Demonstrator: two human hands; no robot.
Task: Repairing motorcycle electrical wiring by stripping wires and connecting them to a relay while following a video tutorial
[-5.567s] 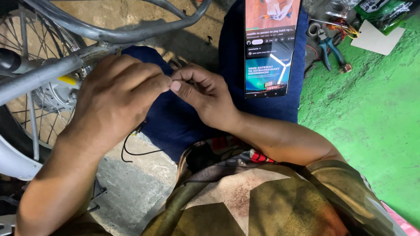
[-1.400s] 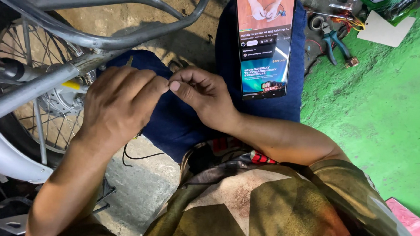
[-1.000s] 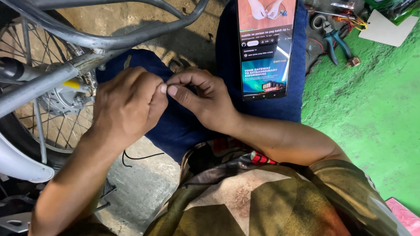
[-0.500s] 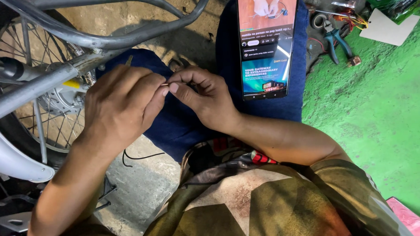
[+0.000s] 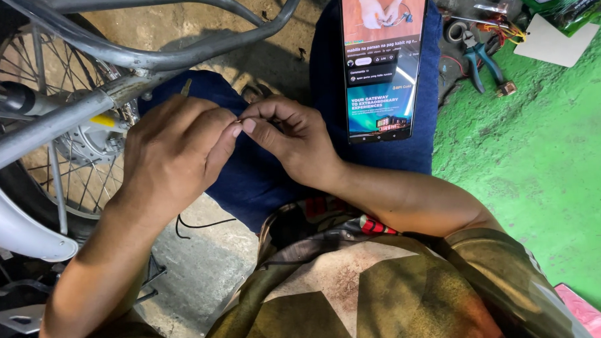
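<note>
My left hand (image 5: pixel 173 150) and my right hand (image 5: pixel 289 133) meet fingertip to fingertip over my blue-trousered knees. Both pinch a thin wire end (image 5: pixel 240 119) between thumb and forefinger; the wire itself is mostly hidden by the fingers. A black wire (image 5: pixel 192 226) hangs below my left wrist over the concrete. A smartphone (image 5: pixel 383 63) with a lit screen rests upright on my right thigh, just right of my right hand.
A grey motorcycle frame tube (image 5: pixel 176 53) and spoked wheel (image 5: pixel 67 157) stand at the left. Blue-handled pliers (image 5: pixel 476 53), tape, small wire pieces and a white card (image 5: pixel 556 43) lie at the upper right on the green floor (image 5: pixel 547 167).
Both hands stay together at the wire, the fingertips shifting slightly as they work it. The picture on the phone screen has changed.
</note>
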